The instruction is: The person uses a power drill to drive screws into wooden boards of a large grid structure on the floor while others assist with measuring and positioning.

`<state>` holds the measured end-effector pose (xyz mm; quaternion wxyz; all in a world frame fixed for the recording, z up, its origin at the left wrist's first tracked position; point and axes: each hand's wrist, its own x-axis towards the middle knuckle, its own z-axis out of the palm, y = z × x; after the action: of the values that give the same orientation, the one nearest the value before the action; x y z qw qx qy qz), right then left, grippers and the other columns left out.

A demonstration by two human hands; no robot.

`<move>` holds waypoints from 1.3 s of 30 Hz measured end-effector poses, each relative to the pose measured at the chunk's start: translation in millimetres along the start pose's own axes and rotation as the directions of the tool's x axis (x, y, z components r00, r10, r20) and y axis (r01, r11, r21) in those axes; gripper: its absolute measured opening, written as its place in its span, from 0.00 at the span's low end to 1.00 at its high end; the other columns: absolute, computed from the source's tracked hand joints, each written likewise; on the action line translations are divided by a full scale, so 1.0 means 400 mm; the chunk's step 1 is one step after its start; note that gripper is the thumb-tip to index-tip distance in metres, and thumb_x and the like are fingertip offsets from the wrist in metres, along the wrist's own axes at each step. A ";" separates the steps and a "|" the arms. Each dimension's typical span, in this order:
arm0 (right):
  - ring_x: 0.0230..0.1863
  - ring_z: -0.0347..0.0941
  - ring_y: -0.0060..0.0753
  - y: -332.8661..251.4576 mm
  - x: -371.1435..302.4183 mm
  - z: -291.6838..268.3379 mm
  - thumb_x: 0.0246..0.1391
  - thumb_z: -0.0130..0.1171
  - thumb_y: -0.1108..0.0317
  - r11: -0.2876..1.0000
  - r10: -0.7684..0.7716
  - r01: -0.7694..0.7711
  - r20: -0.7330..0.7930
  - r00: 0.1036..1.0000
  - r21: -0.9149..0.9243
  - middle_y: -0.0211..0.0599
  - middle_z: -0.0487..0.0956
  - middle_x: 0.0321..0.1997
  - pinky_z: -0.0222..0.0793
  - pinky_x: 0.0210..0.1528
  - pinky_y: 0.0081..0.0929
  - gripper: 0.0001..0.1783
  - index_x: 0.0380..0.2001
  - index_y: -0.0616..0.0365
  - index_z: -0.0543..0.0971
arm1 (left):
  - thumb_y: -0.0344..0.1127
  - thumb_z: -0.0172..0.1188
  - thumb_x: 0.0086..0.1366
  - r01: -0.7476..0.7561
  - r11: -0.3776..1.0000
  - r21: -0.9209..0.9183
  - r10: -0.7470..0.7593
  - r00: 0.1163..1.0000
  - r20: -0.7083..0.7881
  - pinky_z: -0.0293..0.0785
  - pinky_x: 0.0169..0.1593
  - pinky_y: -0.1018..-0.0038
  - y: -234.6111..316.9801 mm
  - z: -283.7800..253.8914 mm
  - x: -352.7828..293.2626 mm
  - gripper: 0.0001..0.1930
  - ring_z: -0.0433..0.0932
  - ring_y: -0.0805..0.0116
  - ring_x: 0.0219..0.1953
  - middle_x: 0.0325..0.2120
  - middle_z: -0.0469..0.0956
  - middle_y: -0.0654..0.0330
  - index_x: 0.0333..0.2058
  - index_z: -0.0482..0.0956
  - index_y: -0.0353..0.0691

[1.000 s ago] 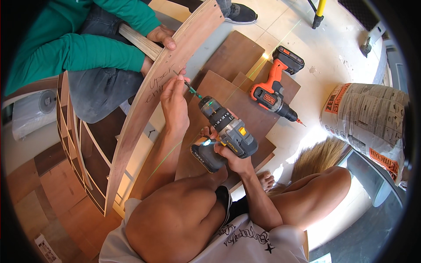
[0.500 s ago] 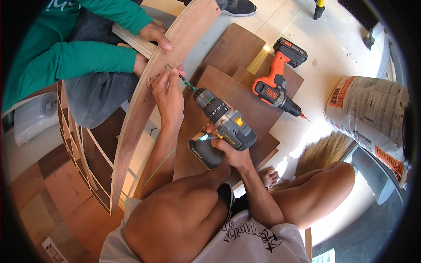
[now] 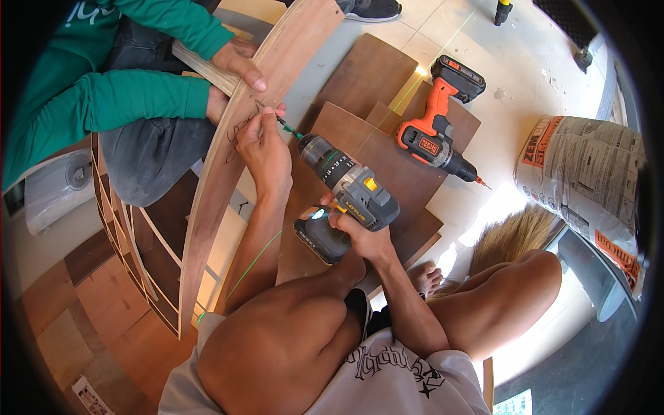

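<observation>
Curved wooden board (image 3: 211, 197) slants between two workers, its left edge held by a co-worker in green sleeves. One co-worker's hand (image 3: 240, 63) laps over that edge beside a pale wooden bar (image 3: 204, 68); the co-worker's other hand (image 3: 217, 104) is partly hidden behind the board. With no clamp in sight, the board could twist under a push if that hold slackens, and a tip breaking through might reach the half-hidden fingers.

Near the board's right edge, the wearer's left hand (image 3: 265, 142) is drawn into a tight pinch, apparently around the front of a green-collared bit (image 3: 288, 127). Whether the tip touches wood cannot be told. Fingertips this near a rotating part risk a nick, and a bit set at a slant could skate across the face.

Further right, the wearer's right hand (image 3: 360, 235) wraps the grip of a grey drill (image 3: 356, 190), its trigger finger hard to make out; an early squeeze would spin the bit inside the pinch. Beyond, an orange drill (image 3: 432, 128) lies across the right edge of stacked brown panels (image 3: 353, 135), its chuck past that edge, where a knock could tip it to the floor.
</observation>
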<state>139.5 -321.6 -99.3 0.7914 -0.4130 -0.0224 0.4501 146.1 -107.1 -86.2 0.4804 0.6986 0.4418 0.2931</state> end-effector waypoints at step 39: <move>0.39 0.76 0.25 0.000 0.002 0.017 0.46 0.56 0.80 0.998 0.013 -0.008 -0.067 0.998 0.066 0.35 0.82 0.43 0.74 0.44 0.26 0.32 0.59 0.61 0.74 | 0.34 0.55 0.76 0.010 1.000 0.006 -0.010 0.999 -0.037 0.75 0.57 0.65 -0.028 0.002 0.010 0.17 0.82 0.61 0.47 0.41 0.85 0.46 0.38 0.85 0.24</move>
<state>137.3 -316.6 -95.1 0.8024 -0.4021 0.0213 0.4404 144.9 -102.2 -96.9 0.4714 0.6924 0.4550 0.3022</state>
